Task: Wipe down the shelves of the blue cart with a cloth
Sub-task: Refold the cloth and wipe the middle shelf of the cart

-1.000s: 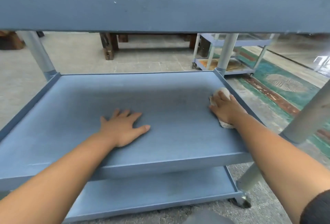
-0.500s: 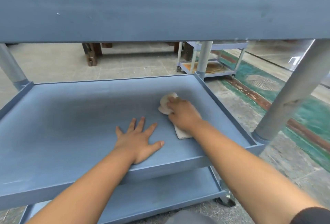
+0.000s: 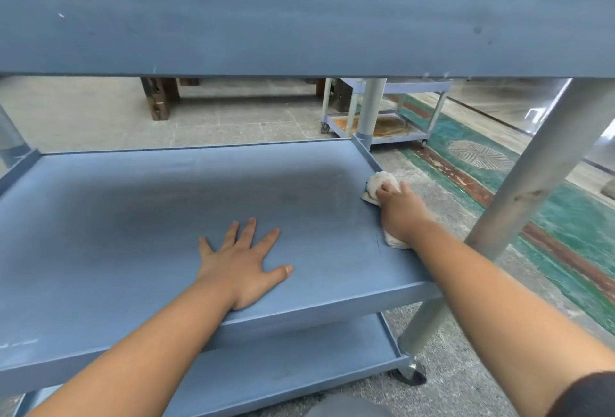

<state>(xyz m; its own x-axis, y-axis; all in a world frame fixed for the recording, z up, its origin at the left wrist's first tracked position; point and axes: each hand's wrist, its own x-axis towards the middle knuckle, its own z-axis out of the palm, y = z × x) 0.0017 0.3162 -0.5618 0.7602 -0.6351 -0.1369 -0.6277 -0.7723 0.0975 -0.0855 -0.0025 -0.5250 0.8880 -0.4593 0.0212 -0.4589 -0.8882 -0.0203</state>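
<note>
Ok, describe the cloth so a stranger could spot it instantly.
Find the blue cart filling the view and look at its middle shelf. At that shelf's right edge, the right hand presses down on the cloth. It is the only whitish, crumpled thing on the blue surface.

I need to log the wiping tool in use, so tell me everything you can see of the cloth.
The cloth is off-white with a nubbly, towel-like texture. It lies crumpled on the blue cart's middle shelf, pressed against the right rim near the far right corner. The right hand lies on top, covering its middle, so only a bunched end beyond the fingers and a flat corner by the wrist show.
</note>
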